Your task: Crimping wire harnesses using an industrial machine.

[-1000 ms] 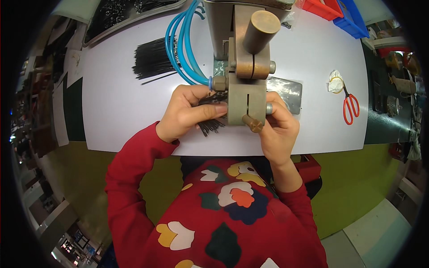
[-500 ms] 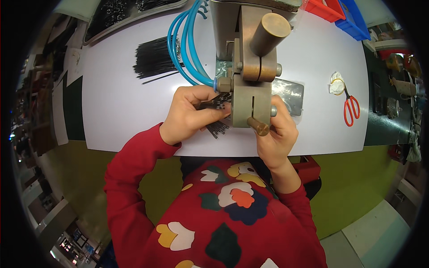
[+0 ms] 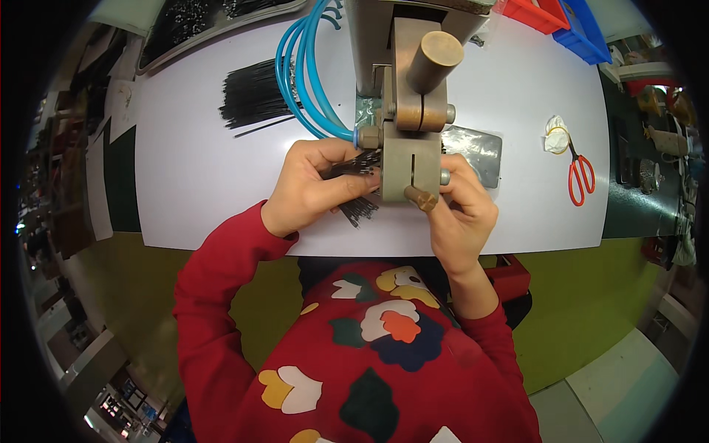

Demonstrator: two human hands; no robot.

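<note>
My left hand [image 3: 306, 184] is closed around a bunch of thin black wires [image 3: 360, 210], whose ends fan out beside the metal head of a bench press [image 3: 399, 166]. Its thumb and fingertips reach the left side of that head. On the other side, my right hand [image 3: 467, 218] has its fingers bent in against the head. The right fingertips are partly covered by the head, so what they pinch, if anything, cannot be seen. Blue air hoses [image 3: 316, 81] curve from a brass fitting on the press, above my left hand.
More black wires [image 3: 258, 96] lie in a pile at the back left, near a metal tray [image 3: 214, 37]. A clear plastic bag [image 3: 476, 155] lies behind my right hand. Red-handled scissors [image 3: 581, 179] and a white wad [image 3: 555, 136] are at right. Red [image 3: 535, 16] and blue [image 3: 583, 37] bins stand far right.
The press head has come down a little and looks slightly smaller. My right hand has shifted slightly to the right. The left hand and its wires have hardly moved.
</note>
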